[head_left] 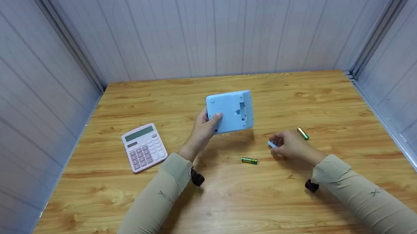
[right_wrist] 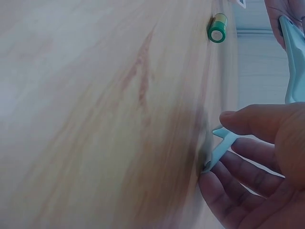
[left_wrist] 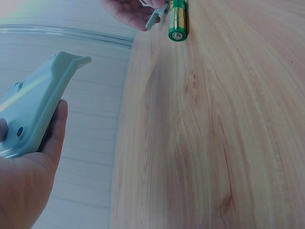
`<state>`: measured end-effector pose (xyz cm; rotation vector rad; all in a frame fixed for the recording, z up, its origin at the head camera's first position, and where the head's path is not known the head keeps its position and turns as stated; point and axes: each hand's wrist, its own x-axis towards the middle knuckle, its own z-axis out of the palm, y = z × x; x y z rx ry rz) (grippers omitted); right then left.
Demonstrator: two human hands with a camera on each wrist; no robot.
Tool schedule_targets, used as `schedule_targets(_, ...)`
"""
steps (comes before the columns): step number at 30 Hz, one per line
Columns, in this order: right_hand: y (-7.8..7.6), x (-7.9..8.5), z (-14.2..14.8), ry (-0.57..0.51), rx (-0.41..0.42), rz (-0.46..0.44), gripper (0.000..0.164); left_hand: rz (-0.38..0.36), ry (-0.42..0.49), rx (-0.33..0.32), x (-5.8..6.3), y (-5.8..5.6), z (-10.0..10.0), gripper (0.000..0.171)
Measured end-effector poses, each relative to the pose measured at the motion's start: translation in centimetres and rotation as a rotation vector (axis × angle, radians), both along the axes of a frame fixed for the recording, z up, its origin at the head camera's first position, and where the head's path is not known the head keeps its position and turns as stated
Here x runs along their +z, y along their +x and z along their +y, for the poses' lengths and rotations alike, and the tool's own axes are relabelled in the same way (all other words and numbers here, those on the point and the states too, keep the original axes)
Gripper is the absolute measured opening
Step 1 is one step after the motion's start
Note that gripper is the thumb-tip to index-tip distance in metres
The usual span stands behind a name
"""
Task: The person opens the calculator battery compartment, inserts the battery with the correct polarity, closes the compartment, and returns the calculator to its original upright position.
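Observation:
My left hand (head_left: 204, 126) grips a light blue calculator (head_left: 226, 112) above the table, its back turned up and the thumb lying across it. The battery compartment (head_left: 243, 111) in that back is uncovered, and no battery shows inside. Low over the tabletop, my right hand (head_left: 292, 145) pinches a small light blue battery cover (right_wrist: 222, 149) between thumb and fingers. One green and gold battery (head_left: 249, 160) lies left of the right hand. A second battery (head_left: 302, 133) rests just beyond that hand, on its right side.
A pink calculator (head_left: 144, 147) lies face up on the wooden table (head_left: 216, 213), left of my left hand. White panel walls (head_left: 201, 28) enclose the back and both sides of the table.

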<state>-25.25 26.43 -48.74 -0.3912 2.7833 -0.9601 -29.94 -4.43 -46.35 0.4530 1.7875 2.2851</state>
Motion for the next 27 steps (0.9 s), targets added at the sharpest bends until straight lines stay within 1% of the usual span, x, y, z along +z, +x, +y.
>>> schedule_targets(9, 0.00, 0.10, -0.07, 0.020, 0.008, -0.010, 0.027, 0.014, 0.000, -0.006, -0.13, -0.09, 0.04, 0.049)
schedule_targets(17, -0.14, 0.01, 0.01, -0.008, 0.011, -0.033, 0.026, 0.019, -0.009, -0.007, 0.00, -0.04, -0.06, 0.050)
schedule_targets(21, -0.08, -0.20, 0.09, -0.041, 0.011, -0.061, 0.022, 0.016, -0.024, -0.006, 0.03, 0.03, -0.01, 0.048)
schedule_targets(24, 0.02, -0.30, 0.10, -0.063, -0.003, -0.099, 0.021, 0.010, -0.033, -0.003, 0.09, 0.07, 0.03, 0.048)
schedule_targets(27, 0.02, -0.29, 0.13, -0.033, -0.001, -0.083, 0.023, 0.006, -0.031, 0.001, 0.12, 0.05, 0.07, 0.049)
